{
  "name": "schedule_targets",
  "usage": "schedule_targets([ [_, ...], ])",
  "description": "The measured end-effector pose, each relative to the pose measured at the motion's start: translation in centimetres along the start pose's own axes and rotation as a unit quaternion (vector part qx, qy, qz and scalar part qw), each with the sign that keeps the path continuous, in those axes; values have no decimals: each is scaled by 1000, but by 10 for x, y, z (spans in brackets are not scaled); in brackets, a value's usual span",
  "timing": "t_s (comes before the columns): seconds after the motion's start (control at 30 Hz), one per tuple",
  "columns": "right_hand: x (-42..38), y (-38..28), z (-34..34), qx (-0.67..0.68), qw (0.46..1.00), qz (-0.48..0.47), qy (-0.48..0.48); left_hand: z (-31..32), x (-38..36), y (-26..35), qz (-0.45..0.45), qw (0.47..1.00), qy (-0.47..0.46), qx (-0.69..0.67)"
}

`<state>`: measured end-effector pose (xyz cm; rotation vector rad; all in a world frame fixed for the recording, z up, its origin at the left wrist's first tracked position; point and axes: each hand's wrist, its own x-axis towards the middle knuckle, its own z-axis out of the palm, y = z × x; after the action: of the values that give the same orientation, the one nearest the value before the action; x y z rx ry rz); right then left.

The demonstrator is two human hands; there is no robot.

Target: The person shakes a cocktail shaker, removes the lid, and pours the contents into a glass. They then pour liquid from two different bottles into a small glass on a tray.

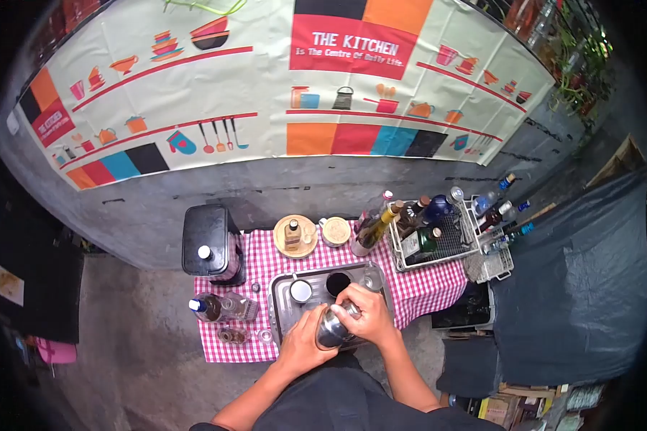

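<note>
Both hands are on a shiny metal cocktail shaker (332, 332) above the near side of a grey metal tray (277, 305). My left hand (303, 346) wraps the body of the shaker from the left. My right hand (370, 316) closes around its upper end, with the fingers hiding part of the top. On the tray, just beyond the hands, stand a white mug (300, 291), a dark cup (338, 281) and a clear glass (372, 276).
A black lidded dispenser (207, 241) stands at the left of the checkered cloth (431, 291). Bottles (207, 307) sit in front of it. At the back are a round wooden board (305, 248) and a lidded cup (335, 231). A bottle basket (438, 260) is at the right.
</note>
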<state>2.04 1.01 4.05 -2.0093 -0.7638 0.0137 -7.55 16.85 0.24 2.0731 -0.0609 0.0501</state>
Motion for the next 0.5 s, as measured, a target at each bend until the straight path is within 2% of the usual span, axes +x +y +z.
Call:
schedule_targets([
  [0.17,-21,9,2,-13,999,-16,29,-5,-1,-9,-14,995,-96,-10],
  [0.23,-22,2,0,-12,999,-30,36,-9,2,-10,-13,986,-155,-66],
  [0.37,-18,-3,-9,-15,998,-49,23,-8,7,-11,6,978,-177,-112],
  [0.5,-12,-8,-16,-2,996,-84,27,-5,11,-10,-11,960,-203,-191],
])
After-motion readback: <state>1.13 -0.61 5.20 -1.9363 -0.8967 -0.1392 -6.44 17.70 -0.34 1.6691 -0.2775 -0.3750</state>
